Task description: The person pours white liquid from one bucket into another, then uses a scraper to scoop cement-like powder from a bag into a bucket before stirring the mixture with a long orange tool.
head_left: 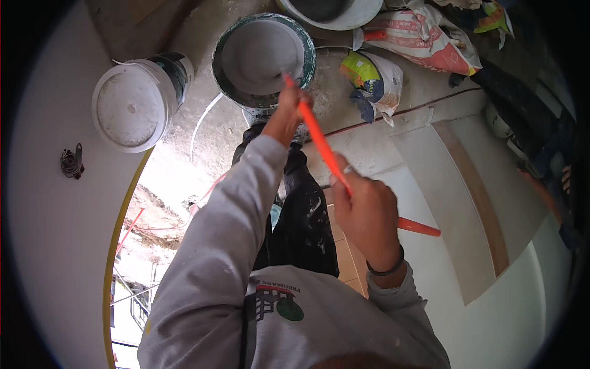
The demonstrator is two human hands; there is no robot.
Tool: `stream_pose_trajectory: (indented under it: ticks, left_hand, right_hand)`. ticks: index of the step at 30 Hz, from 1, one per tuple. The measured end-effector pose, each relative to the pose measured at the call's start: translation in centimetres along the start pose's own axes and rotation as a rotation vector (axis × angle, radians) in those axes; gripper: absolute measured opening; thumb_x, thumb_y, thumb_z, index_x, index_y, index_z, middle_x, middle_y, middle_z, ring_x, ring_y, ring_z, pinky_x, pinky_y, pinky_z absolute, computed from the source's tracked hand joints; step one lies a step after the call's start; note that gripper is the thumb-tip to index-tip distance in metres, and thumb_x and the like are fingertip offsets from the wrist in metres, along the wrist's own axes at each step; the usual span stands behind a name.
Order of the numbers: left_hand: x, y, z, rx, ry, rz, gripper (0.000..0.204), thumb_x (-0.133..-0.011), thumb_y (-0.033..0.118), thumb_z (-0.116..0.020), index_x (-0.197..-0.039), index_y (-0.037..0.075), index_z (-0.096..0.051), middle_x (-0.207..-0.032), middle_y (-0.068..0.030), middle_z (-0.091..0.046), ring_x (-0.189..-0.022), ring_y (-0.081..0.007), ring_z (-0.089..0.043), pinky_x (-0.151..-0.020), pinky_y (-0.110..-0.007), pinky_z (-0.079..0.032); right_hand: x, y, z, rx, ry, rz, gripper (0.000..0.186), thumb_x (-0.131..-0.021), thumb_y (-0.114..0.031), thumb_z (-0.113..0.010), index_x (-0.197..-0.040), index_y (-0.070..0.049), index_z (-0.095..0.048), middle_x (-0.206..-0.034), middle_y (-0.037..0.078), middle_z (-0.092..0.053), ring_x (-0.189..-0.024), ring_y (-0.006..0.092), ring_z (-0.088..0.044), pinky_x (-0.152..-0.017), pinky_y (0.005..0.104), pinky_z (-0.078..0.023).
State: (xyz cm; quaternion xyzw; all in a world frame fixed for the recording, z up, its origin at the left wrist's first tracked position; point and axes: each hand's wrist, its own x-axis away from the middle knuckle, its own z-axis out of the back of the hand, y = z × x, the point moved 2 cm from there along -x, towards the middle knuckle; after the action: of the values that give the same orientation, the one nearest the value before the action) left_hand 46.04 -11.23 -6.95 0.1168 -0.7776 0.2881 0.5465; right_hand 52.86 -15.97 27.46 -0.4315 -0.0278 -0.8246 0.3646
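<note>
While both hands close on 1 long orange pole point(326, 150), the person looks straight down past a grey sweatshirt point(215, 258) and dark paint-spattered trousers point(304, 215). The left hand point(287, 114) is clenched around the pole near its upper end, at the rim of an open green-walled bucket point(265, 58) whose inside shows a flat grey-white fill. The right hand point(367, 212), with a dark band on its wrist, grips the pole lower down, and the pole's thicker orange end sticks out beyond it to the right. The pole slants from the bucket's lower right rim down toward the person's right side; whether its tip dips into the fill cannot be told. Just left of this bucket stands a white bucket with a closed lid point(136, 101), its lid dusted grey. Above, at the top edge, part of a grey tub point(332, 12) shows. To the right of the green bucket lies a small yellow-and-white sack point(373, 83), and beyond it a larger white-and-red sack point(424, 37). A dark coil of cord point(72, 162) lies alone on the pale surface at the far left. Pale boards with a tan strip point(467, 203) lean at the right.
</note>
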Motion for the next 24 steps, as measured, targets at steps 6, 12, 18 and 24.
stream_pose_trajectory:
  ticks: [6,12,18,24]
  left_hand:
    - [-0.3,5.5,0.9,0.088,-0.197,-0.06,0.019,-0.098,0.019,-0.039,-0.08,0.012,-0.039,-0.056,0.003,-0.036,-0.041,-0.0094,-0.036,-0.034,-0.023,-0.033]
    - [-0.6,1.0,2.8,0.071,-0.003,0.008,0.023,-0.1,0.024,-0.038,-0.08,0.012,-0.039,-0.056,0.0029,-0.036,-0.041,-0.0087,-0.038,-0.033,-0.024,-0.034]
    - [-1.7,5.1,-0.3,0.09,-0.177,-0.04,0.023,-0.099,0.023,-0.037,-0.08,0.011,-0.04,-0.058,0.0017,-0.039,-0.043,-0.01,-0.04,-0.034,-0.024,-0.034]
    - [0.9,1.8,4.3,0.184,-0.017,0.031,0.027,-0.1,0.027,-0.039,-0.078,0.012,-0.039,-0.055,0.003,-0.037,-0.04,-0.0087,-0.038,-0.033,-0.022,-0.032]
  right_hand:
    - [-2.4,-0.7,-2.7,-0.049,-0.076,0.187,0.04,-0.092,-0.023,-0.057,-0.131,-0.011,-0.058,-0.065,0.018,-0.061,-0.062,0.0378,-0.064,-0.058,0.0478,-0.051]
    - [0.6,-0.3,-1.1,-0.006,-0.083,0.017,0.04,-0.091,-0.02,-0.06,-0.13,-0.011,-0.059,-0.064,0.018,-0.062,-0.062,0.0379,-0.064,-0.057,0.047,-0.05]
    - [-2.5,-0.6,-1.7,-0.019,-0.043,0.126,0.04,-0.092,-0.022,-0.058,-0.13,-0.011,-0.059,-0.065,0.018,-0.062,-0.062,0.0379,-0.064,-0.057,0.0472,-0.05]
    - [0.5,-1.7,-1.4,-0.07,-0.142,0.113,0.04,-0.091,-0.019,-0.059,-0.13,-0.009,-0.058,-0.065,0.018,-0.062,-0.06,0.0384,-0.063,-0.057,0.0482,-0.049]
